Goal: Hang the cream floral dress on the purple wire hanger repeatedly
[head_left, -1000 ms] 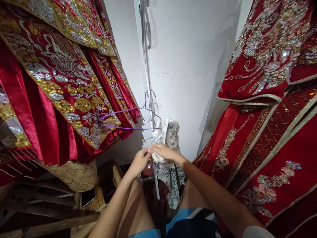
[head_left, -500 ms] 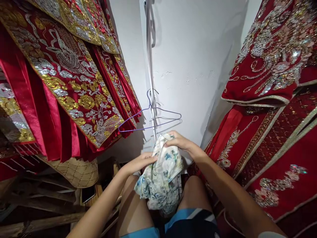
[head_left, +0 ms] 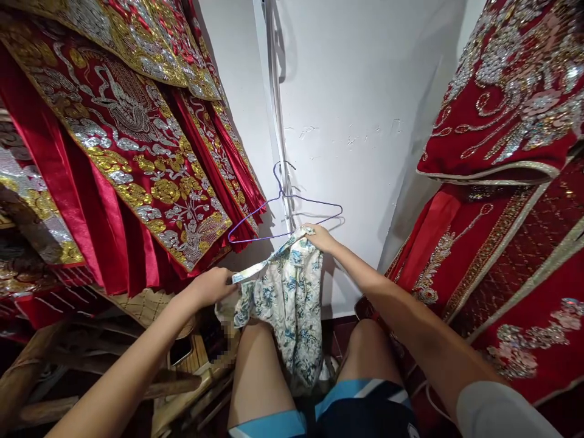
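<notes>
Floral garment [head_left: 294, 304] hanging between left hand [head_left: 212, 286] and right hand [head_left: 319, 237], edge gripped by both

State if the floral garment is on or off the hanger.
Off: the purple hanger shows bare sloping arms; left hand and right hand hold the floral garment.

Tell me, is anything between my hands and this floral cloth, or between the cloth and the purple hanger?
Nothing visible is. Your left hand and right hand both grip the floral cloth, whose upper edge overlaps the purple hanger's lower bar; whether they touch, I can't tell.
</notes>
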The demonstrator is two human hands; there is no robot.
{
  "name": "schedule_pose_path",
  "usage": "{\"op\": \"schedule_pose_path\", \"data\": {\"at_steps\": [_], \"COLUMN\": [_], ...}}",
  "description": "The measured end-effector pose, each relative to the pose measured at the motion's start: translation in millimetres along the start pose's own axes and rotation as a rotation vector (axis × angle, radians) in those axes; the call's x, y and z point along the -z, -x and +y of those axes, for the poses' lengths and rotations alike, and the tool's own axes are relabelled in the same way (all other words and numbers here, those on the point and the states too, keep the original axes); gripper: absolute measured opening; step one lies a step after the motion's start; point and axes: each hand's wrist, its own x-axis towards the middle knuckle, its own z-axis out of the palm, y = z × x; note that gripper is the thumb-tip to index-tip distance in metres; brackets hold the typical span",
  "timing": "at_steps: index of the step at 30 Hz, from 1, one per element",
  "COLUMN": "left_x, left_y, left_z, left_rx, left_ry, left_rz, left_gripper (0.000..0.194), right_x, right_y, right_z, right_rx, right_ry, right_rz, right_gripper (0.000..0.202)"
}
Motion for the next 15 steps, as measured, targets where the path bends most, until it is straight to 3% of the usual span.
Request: {"op": "schedule_pose_path", "data": {"at_steps": [2, 4, 7, 11, 15], "left_x": [3.3, 3.9, 4.7, 14.1, 27.7], "left_y": [-5, -13, -28, -44, -53], "left_z": [-5, -7, -1, 23, 55], "left_rx": [-0.075, -0.114, -0.069, -0.077, -0.25], "left_ry": [0.024, 0.031, 0.044, 0.096, 0.315], "left_rz": [0.096, 0.212, 0.309, 0.333, 0.562], "left_gripper": [0.026, 0.031, 0.027, 0.01, 0.012], "right_x": [10, 23, 38, 40, 28], "right_y": [6, 16, 29, 38, 42], "right_z": [2, 0, -6, -12, -19], "right_rx": [0.01, 0.016, 0.02, -0.003, -0.022], "right_ry": [0.031, 0.059, 0.078, 0.063, 0.046], "right_rz": [0.028, 0.058, 0.086, 0.095, 0.065], "right_gripper": [0.013, 0.015, 0.022, 0.027, 0.028]}}
